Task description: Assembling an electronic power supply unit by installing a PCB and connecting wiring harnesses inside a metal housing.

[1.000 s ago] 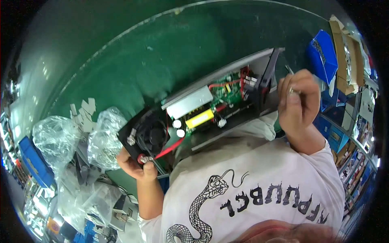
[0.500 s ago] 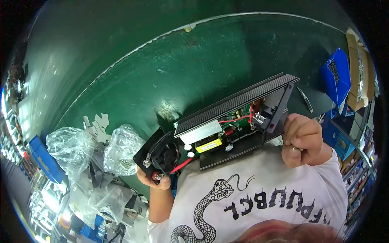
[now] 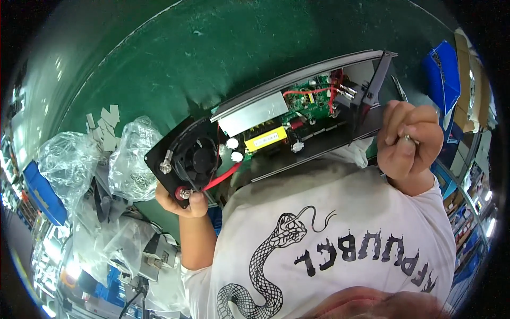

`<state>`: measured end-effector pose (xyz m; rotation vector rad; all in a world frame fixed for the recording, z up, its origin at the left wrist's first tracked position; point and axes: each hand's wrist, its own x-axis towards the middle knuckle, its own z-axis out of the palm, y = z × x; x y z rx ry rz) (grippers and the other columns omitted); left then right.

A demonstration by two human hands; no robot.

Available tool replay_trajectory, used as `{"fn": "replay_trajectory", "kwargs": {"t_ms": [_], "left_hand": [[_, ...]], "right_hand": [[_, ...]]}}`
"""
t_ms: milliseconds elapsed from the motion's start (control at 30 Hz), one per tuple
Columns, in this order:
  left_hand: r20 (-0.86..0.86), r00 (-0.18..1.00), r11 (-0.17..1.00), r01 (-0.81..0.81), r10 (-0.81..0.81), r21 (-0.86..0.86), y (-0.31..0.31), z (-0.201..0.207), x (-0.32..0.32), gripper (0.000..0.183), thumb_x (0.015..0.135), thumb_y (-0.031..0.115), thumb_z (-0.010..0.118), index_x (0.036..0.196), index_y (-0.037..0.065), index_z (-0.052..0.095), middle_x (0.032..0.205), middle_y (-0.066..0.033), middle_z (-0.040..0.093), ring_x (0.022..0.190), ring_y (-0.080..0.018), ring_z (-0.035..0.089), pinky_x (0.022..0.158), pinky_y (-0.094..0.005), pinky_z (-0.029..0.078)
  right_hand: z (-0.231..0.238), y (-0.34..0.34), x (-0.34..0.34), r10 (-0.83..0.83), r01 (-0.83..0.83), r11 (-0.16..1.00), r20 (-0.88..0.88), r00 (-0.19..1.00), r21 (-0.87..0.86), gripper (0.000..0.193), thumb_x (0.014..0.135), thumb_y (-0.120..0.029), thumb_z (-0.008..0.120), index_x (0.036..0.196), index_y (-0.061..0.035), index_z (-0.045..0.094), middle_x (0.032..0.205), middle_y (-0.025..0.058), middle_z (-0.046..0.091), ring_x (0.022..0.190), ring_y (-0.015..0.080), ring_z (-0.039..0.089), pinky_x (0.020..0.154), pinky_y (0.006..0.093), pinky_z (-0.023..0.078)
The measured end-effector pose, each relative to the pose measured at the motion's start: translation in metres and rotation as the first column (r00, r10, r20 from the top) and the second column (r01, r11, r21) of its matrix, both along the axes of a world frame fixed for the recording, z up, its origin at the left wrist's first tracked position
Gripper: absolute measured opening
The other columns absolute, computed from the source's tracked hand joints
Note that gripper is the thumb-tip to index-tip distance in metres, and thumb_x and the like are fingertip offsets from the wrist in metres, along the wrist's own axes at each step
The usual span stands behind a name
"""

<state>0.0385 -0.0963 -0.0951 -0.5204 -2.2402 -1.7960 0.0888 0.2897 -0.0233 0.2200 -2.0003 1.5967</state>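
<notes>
An opened power inverter, with a ribbed black metal case [image 3: 297, 80], rests tilted in front of my body. Its green circuit board [image 3: 311, 101], yellow-wrapped transformer [image 3: 265, 139] and red wires face me. Off its left end stands a black end panel [image 3: 163, 146] with a cooling fan [image 3: 202, 158] and two terminals. My left hand [image 3: 183, 204] is closed on this panel's lower corner, the thumb by the red terminal [image 3: 183, 192]. At the other end, a second end panel [image 3: 376, 80] stands at an angle. Beside it, my right hand [image 3: 409, 141] pinches a small shiny metal piece [image 3: 407, 137].
Clear plastic bags [image 3: 135, 159] and white paper pieces [image 3: 106, 127] lie left on the green table [image 3: 239, 42]. A blue bin [image 3: 45, 194] stands at far left. Right are tweezers [image 3: 398, 87], another blue bin [image 3: 443, 77] and a cardboard box [image 3: 467, 80].
The view has shifted. The inverter is tipped so that more of its board shows. My right hand has turned, still pinching the small metal piece; my left hand keeps its hold on the fan panel.
</notes>
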Motion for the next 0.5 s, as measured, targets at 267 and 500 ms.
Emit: {"fn": "replay_trajectory", "kwargs": {"t_ms": [267, 500], "left_hand": [[-0.076, 0.996, 0.995, -0.050, 0.043, -0.092, 0.000, -0.011, -0.007, 0.074, 0.087, 0.049, 0.069, 0.124, -0.010, 0.043, 0.114, -0.0237, 0.061, 0.097, -0.0289, 0.064, 0.089, -0.0411, 0.051], [-0.030, 0.997, 0.994, -0.070, 0.068, -0.086, 0.002, -0.007, -0.003, 0.078, 0.093, 0.040, 0.059, 0.140, -0.014, 0.028, 0.127, -0.0323, 0.052, 0.107, -0.0364, 0.062, 0.090, -0.0456, 0.053]], "right_hand": [[-0.004, -0.002, -0.001, -0.026, 0.035, 0.991, -0.075, 0.997, 0.129, 0.013, 0.101, -0.014, 0.054, 0.108, -0.0029, 0.052, 0.090, 0.0084, 0.044, 0.055, 0.0109, 0.042, 0.048, 0.0271, 0.031], [-0.010, 0.009, 0.004, 0.075, -0.112, 0.976, -0.196, 0.978, -0.186, 0.020, 0.093, -0.001, 0.056, 0.112, 0.0019, 0.050, 0.100, 0.0129, 0.046, 0.058, 0.0123, 0.043, 0.052, 0.0276, 0.037]]}}
